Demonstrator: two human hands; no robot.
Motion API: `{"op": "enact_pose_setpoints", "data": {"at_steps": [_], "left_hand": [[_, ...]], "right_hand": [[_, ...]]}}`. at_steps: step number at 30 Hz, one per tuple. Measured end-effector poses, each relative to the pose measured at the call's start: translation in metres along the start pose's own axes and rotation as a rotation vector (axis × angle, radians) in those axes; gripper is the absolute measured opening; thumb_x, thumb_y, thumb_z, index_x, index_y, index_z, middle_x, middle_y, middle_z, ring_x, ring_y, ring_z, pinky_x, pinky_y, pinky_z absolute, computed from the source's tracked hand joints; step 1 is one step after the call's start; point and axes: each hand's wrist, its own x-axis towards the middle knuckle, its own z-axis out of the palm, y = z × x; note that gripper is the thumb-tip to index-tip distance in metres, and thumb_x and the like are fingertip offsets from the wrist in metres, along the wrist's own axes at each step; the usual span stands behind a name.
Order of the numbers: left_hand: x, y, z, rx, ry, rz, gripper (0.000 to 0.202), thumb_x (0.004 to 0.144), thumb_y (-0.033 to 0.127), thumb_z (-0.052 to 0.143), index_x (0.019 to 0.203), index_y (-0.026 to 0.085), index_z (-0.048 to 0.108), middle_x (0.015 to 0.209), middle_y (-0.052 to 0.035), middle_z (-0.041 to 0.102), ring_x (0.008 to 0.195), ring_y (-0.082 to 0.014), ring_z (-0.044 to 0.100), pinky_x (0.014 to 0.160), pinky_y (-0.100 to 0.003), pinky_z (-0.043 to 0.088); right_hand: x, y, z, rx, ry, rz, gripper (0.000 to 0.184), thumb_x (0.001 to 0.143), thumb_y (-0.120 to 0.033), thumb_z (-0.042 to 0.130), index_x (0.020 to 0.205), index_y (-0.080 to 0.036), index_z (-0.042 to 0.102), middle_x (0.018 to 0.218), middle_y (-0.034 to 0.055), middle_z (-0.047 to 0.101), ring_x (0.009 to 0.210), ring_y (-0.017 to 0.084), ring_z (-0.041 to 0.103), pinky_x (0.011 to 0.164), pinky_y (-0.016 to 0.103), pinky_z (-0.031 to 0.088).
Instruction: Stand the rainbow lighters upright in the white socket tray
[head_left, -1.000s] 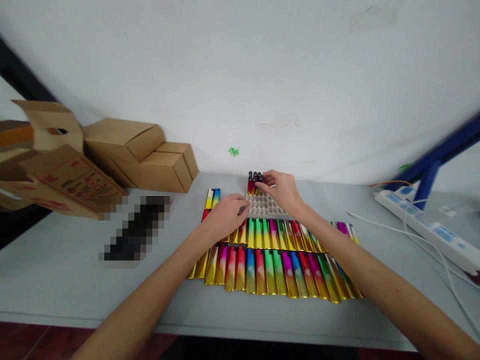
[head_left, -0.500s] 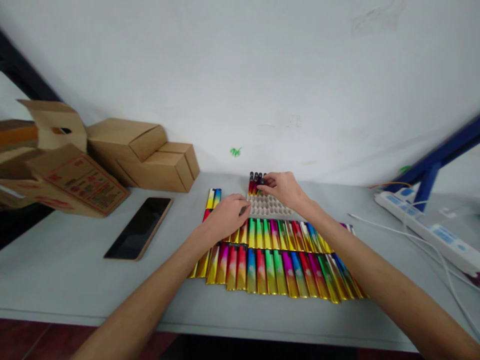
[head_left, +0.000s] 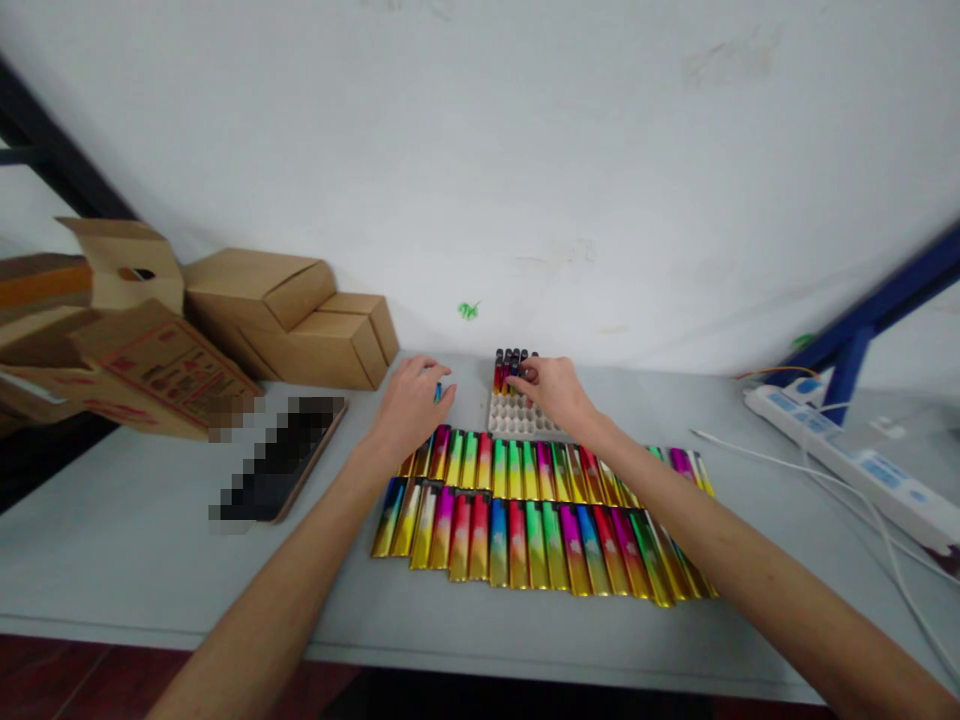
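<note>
Lighters (head_left: pixel 517 545) with shiny bodies lie in rows toward the front edge of the grey surface (head_left: pixel 420 620), with more standing upright at the back left corner of the pitted tray (head_left: pixel 517 415); they look light, stiff and slick, so a pinch across the sides just below the dark top should hold best. The right hand (head_left: pixel 559 395) has its fingertips close together at the upright ones, and the left hand (head_left: pixel 409 405) curls beyond the tray's left edge by a blue lighter (head_left: pixel 438 393), though I cannot tell whether either is clamped on anything.
</note>
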Motion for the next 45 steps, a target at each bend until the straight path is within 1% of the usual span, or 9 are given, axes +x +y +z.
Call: {"op": "enact_pose_setpoints", "data": {"at_steps": [6,10,14,23,31,34,38,41,45], "left_hand": [[-0.002,-0.018,0.009,0.134,-0.092,-0.064,0.039,0.093,0.043,0.056,0.115,0.016,0.072,0.117,-0.016,0.066,0.115,-0.0335,0.059,0.109,-0.046,0.045],[-0.003,-0.02,0.013,0.143,-0.164,-0.084,0.039,0.092,0.04,0.056,0.113,0.012,0.073,0.116,-0.0183,0.068,0.113,-0.034,0.062,0.109,-0.046,0.046],[-0.002,-0.023,0.016,0.109,-0.15,-0.119,0.038,0.091,0.037,0.053,0.111,0.01,0.071,0.112,-0.0201,0.069,0.111,-0.0347,0.063,0.106,-0.047,0.048],[0.0,-0.025,0.023,0.057,-0.109,-0.131,0.028,0.089,0.036,0.056,0.103,0.017,0.071,0.103,-0.0145,0.071,0.105,-0.031,0.065,0.102,-0.043,0.051],[-0.002,-0.022,0.026,0.025,-0.103,-0.139,0.033,0.092,0.036,0.054,0.107,0.014,0.073,0.107,-0.016,0.069,0.108,-0.0308,0.063,0.106,-0.043,0.048],[-0.002,-0.021,0.021,0.036,-0.096,-0.154,0.038,0.093,0.041,0.054,0.113,0.014,0.073,0.111,-0.0167,0.068,0.111,-0.0327,0.062,0.106,-0.046,0.048],[0.0,-0.02,0.01,0.108,-0.1,-0.196,0.048,0.094,0.048,0.054,0.119,0.011,0.072,0.114,-0.0195,0.067,0.114,-0.0357,0.061,0.107,-0.047,0.047],[0.003,-0.017,0.002,0.147,-0.158,-0.249,0.048,0.093,0.05,0.054,0.116,0.011,0.072,0.108,-0.0187,0.069,0.106,-0.0349,0.065,0.1,-0.045,0.05],[0.005,-0.011,-0.002,0.172,-0.25,-0.311,0.045,0.092,0.051,0.055,0.11,0.014,0.072,0.099,-0.0158,0.071,0.099,-0.0342,0.068,0.091,-0.044,0.054]], "right_hand": [[-0.002,-0.001,0.001,-0.035,0.012,-0.015,0.02,0.096,-0.033,0.069,0.093,-0.015,0.078,0.065,0.0055,0.076,0.064,0.021,0.072,0.072,0.031,0.051],[-0.003,0.0,0.002,-0.051,0.011,-0.011,0.022,0.097,-0.035,0.068,0.092,-0.015,0.077,0.066,0.0052,0.075,0.062,0.02,0.071,0.068,0.029,0.049],[-0.004,0.002,0.003,-0.079,0.002,-0.005,0.026,0.098,-0.038,0.066,0.091,-0.016,0.077,0.069,0.0061,0.076,0.064,0.021,0.071,0.064,0.029,0.047],[-0.007,0.01,0.009,-0.162,-0.057,-0.026,0.023,0.097,-0.037,0.067,0.096,-0.018,0.079,0.094,0.0122,0.081,0.085,0.025,0.074,0.071,0.031,0.05],[-0.007,0.009,0.008,-0.199,-0.062,-0.002,0.023,0.096,-0.037,0.066,0.096,-0.018,0.08,0.087,0.013,0.08,0.083,0.027,0.075,0.068,0.032,0.05],[-0.015,0.008,-0.004,-0.182,-0.066,-0.014,0.026,0.095,-0.041,0.069,0.099,-0.018,0.08,0.088,0.0119,0.081,0.083,0.027,0.075,0.071,0.033,0.051],[-0.041,0.02,-0.04,-0.104,-0.001,-0.016,0.025,0.096,-0.038,0.066,0.103,-0.019,0.08,0.088,0.0092,0.081,0.079,0.023,0.075,0.075,0.033,0.053],[-0.071,0.042,-0.072,-0.06,0.084,0.062,0.02,0.092,-0.036,0.068,0.097,-0.019,0.08,0.08,0.0059,0.08,0.066,0.02,0.072,0.068,0.031,0.052],[-0.112,0.081,-0.104,-0.016,0.124,0.171,0.029,0.095,-0.044,0.061,0.097,-0.02,0.077,0.071,0.0022,0.077,0.049,0.015,0.065,0.059,0.03,0.049]]}}
